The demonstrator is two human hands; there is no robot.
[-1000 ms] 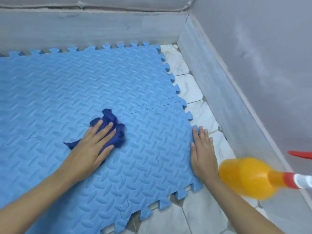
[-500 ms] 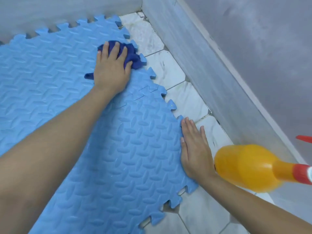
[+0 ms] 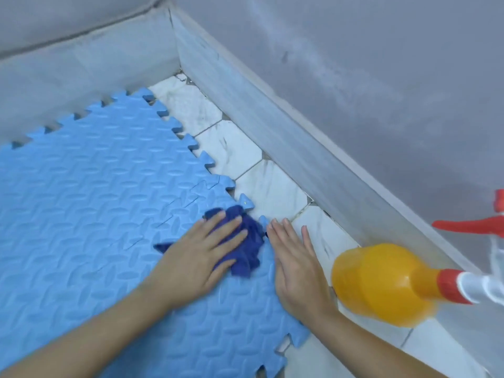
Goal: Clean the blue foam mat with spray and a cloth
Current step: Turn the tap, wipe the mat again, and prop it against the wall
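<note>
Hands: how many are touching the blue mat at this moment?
2. The left hand presses the dark cloth on the mat; the right hand lies flat on its right edge.

Left hand (image 3: 201,255), centre of frame: palm down, fingers spread and extended toward upper right, forearm entering from lower left. Right hand (image 3: 296,261), just beside it: flat, fingers together, forearm entering from lower right.
</note>
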